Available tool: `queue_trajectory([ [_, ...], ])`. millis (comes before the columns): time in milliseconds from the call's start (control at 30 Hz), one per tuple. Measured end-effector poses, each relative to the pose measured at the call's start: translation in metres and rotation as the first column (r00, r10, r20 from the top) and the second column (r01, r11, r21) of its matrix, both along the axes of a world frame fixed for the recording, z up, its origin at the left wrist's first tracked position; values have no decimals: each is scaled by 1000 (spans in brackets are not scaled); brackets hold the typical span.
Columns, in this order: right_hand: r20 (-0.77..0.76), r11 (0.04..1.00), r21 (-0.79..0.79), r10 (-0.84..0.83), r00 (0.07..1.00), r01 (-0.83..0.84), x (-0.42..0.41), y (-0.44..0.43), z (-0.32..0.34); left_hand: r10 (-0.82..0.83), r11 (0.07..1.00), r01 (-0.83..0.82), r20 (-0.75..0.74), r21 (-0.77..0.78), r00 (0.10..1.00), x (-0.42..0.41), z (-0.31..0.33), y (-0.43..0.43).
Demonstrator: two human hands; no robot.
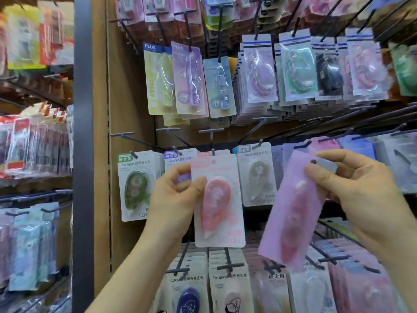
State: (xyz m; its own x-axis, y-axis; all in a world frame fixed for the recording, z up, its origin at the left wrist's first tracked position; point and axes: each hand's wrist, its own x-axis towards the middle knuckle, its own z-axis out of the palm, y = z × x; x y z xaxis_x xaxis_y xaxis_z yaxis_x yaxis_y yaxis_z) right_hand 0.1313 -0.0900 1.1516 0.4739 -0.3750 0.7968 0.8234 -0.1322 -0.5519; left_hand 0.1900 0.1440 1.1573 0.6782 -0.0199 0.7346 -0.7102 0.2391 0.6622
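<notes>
Lilac packet (293, 213), probably tape, right hand (365, 195).

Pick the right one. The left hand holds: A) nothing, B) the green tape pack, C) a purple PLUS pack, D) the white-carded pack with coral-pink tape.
D: the left hand pinches the coral-pink pack by its left edge; the right hand holds a lilac-pink pack.

2 hands (174, 199), 2 pkgs (217, 199), prob. tape
</notes>
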Motion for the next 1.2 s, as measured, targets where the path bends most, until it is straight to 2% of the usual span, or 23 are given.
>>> queue_trajectory([
  [133,-101,989,-96,103,990,-113,10,14,-1,174,980,-186,156,65,972,17,15,-10],
  [233,-234,965,-153,174,957,-213,18,25,-1,203,971,-223,189,89,961,27,20,-11],
  [433,-268,929,-321,99,958,-186,29,43,1,272,950,-297,204,102,940,45,22,-10],
  [533,-261,931,-345,31,965,-123,34,47,3,296,935,-329,219,135,930,50,23,-10],
  [600,-272,934,-332,42,961,-135,37,49,3,327,912,-370,229,175,917,55,25,-10],
  [733,-320,937,-273,128,939,-221,42,50,3,422,803,-510,311,308,852,59,28,-6],
  [900,-354,942,-238,144,924,-238,45,52,3,413,624,-589,423,514,807,43,11,6],
  [1000,-367,950,-229,117,923,-212,49,55,3,434,535,-657,495,532,753,41,6,4],
  [1200,-367,966,-212,59,928,-145,52,48,-6,515,385,-796,607,467,605,51,8,-7],
])
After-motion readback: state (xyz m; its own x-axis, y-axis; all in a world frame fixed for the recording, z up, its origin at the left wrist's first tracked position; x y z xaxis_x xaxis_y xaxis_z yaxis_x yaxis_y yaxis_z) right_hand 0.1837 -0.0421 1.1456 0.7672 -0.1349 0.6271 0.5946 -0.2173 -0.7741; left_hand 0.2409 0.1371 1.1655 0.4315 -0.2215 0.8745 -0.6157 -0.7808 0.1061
